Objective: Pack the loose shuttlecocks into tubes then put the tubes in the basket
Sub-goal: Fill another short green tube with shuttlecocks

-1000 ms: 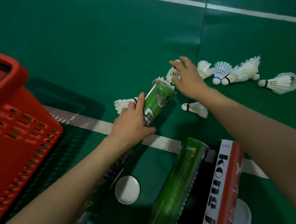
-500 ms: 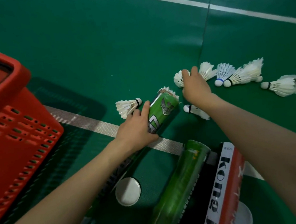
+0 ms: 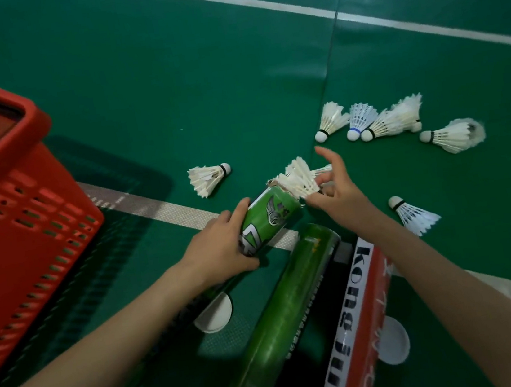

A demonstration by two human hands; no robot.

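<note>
Shuttlecock (image 3: 301,178) brought to green tube (image 3: 267,221), "Kong" label (image 3: 362,259)

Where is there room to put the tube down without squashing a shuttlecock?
The wide green floor between the red basket and the far white line is bare. Crowded spots: the shuttlecock cluster at right and the lying tubes between the person's arms.
</note>
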